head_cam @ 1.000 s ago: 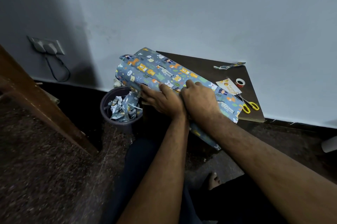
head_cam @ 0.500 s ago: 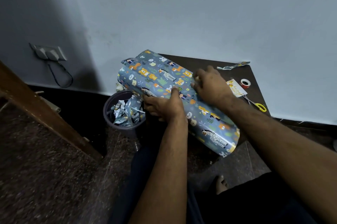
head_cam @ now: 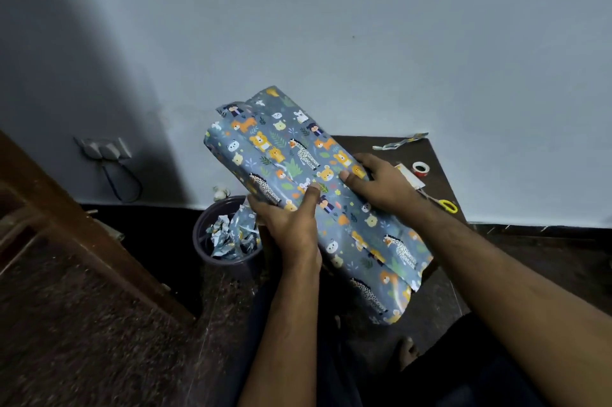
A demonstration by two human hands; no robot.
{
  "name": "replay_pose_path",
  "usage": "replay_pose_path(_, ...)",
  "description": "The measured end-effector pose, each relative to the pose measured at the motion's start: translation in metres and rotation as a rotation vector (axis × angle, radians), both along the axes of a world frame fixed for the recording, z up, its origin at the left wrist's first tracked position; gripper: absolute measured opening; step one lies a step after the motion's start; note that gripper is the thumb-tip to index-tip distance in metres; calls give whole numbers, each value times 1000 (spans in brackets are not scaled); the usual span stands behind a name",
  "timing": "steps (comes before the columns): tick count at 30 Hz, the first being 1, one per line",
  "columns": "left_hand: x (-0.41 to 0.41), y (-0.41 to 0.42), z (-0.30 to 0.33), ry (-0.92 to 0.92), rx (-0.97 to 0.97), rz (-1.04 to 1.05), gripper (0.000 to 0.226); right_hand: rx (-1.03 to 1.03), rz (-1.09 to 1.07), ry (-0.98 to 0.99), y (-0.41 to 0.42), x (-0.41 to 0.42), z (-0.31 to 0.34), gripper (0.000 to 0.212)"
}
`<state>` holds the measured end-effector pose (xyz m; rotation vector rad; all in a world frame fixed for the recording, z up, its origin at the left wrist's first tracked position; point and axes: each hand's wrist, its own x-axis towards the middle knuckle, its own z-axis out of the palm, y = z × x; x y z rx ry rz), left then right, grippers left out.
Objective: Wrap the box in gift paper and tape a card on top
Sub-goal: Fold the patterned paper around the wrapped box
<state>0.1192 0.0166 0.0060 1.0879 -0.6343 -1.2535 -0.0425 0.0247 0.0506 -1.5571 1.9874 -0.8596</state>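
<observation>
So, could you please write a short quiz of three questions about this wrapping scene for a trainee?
1. True or false: both hands hold the wrapped box.
2. What fills the bin? A) paper scraps B) water C) scissors
3. Fill in: the tape roll lies on the ____.

Key: 1 true, the left hand and right hand grip it. 2 A. 3 table.

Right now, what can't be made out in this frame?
- Box: hidden by the gift paper, head view.
- Card: mostly behind the right hand; print too small.
- Scissors: blades covered by the right forearm.
- Left hand: fingers hidden behind the parcel.
</observation>
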Motion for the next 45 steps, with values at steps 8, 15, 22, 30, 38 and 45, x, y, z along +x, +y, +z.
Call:
replay_pose_path(8,19,36,50,-61,-263,-380,91,-260,-44,-148,71,-15,39,50)
replay_pose_path(15,38,47,95,-321,-446,-491,94,-313,29,-105,108,-25,72,72)
replay_pose_path(22,39,46,108,-555,-534,-461,84,-390,-16,-113,133,-31,83,54)
replay_pose_path(30,20,47,112,-592,-524,-471,82,-446,-31,-142,142,-40,81,49)
replay_pose_path(38,22,52,139,-415,-501,-532,78,-452,119,-177,140,-47,94,57)
replay_pose_path(45,25,40,163,-220,-81,-685,44,-229,267,-559,118,-54,106,60)
